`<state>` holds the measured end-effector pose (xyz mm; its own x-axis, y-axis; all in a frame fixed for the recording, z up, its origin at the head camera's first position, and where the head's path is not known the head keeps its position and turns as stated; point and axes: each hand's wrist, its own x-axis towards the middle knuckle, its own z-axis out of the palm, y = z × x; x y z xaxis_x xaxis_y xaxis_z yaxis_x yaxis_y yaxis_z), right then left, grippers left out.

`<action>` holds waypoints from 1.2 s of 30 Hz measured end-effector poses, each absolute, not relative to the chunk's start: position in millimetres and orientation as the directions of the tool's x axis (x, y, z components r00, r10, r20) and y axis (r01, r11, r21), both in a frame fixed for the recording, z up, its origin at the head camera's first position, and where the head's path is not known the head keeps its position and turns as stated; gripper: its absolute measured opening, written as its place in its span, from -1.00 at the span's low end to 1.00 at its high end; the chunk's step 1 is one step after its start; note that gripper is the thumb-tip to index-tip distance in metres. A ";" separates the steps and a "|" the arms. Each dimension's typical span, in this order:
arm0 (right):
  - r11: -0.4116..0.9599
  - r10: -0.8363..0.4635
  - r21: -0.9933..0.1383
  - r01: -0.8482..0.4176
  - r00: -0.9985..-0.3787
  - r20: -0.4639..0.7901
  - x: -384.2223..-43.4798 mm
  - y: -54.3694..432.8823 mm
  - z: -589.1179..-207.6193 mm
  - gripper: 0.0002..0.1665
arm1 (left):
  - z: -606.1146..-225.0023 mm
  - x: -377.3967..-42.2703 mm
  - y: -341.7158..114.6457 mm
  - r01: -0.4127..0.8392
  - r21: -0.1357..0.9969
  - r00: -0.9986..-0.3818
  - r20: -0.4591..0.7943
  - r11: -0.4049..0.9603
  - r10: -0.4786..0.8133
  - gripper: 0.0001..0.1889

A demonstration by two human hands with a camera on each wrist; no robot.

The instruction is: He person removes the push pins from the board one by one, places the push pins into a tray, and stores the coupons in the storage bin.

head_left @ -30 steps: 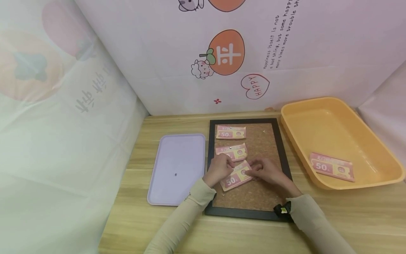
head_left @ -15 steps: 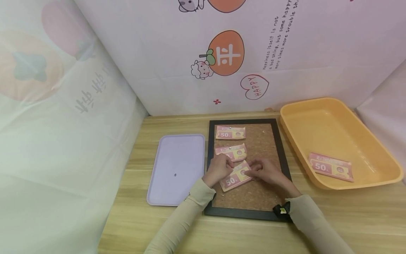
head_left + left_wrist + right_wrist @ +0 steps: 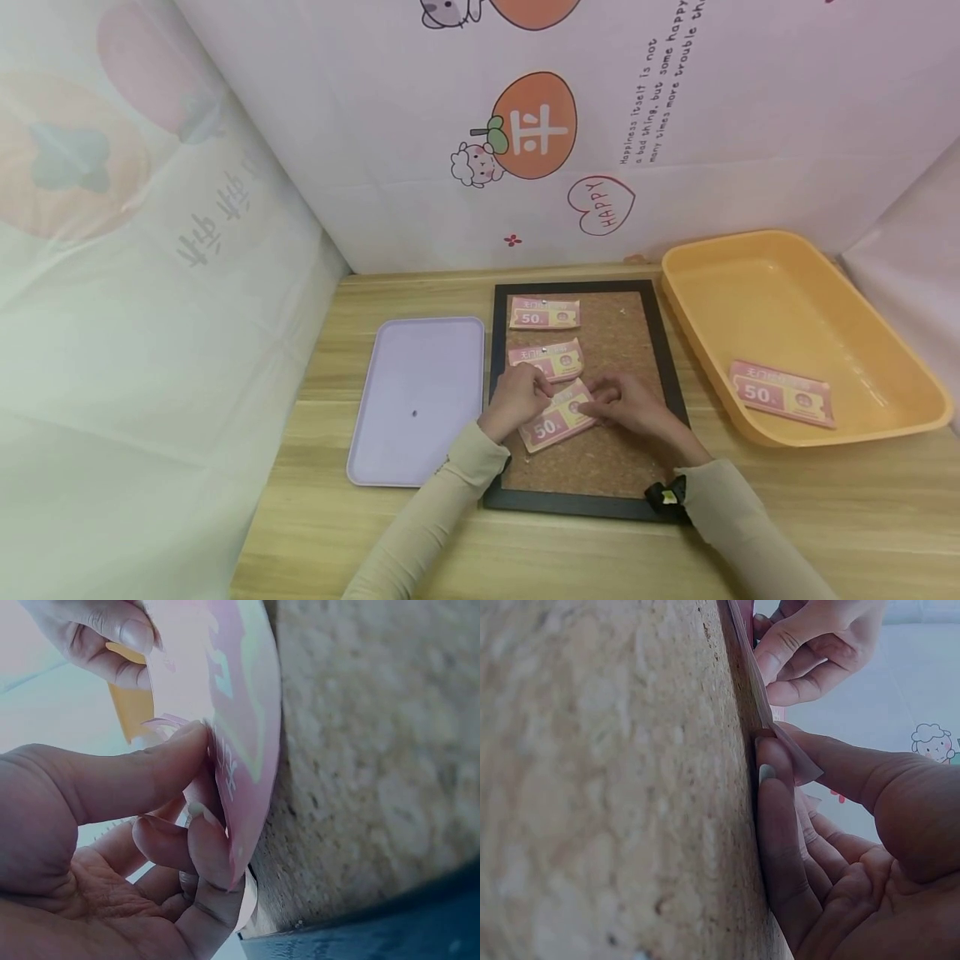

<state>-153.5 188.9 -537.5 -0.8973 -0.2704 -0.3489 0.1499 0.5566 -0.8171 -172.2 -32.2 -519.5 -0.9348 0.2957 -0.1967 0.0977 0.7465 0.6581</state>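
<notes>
A pink and yellow paper coupon (image 3: 551,427) marked 50 lies tilted over the cork board (image 3: 570,475). At its upper left edge my left hand (image 3: 517,402) pinches it, thumb (image 3: 161,769) on the printed side and curled fingers at the border. My right hand (image 3: 626,404) grips the upper right corner; in the right wrist view the paper's edge (image 3: 799,757) passes between thumb and fingertips. Just above, a second coupon (image 3: 566,360) is fixed by a small pin, its lower left partly hidden by the left hand. A third coupon (image 3: 545,315) is pinned at the top.
The board has a black frame (image 3: 570,503). To its left sits a lilac tray (image 3: 420,367) with a small dark speck. An orange basin (image 3: 780,292) stands at the right, holding another coupon (image 3: 783,394). White printed sheets wall the wooden table (image 3: 315,517).
</notes>
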 end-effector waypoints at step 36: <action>0.546 -0.276 -0.822 0.160 -0.892 -0.357 -152.7 191.2 -537.6 -0.43 | -510.7 -163.4 -46.1 0.130 0.756 -0.900 -0.181 0.642 0.396 -0.86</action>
<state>-152.7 191.2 -537.6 -0.8925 -0.2757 -0.3571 0.1604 0.5459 -0.8223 -163.4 -46.1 -510.7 -0.9004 0.3956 -0.1810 0.1299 0.6415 0.7560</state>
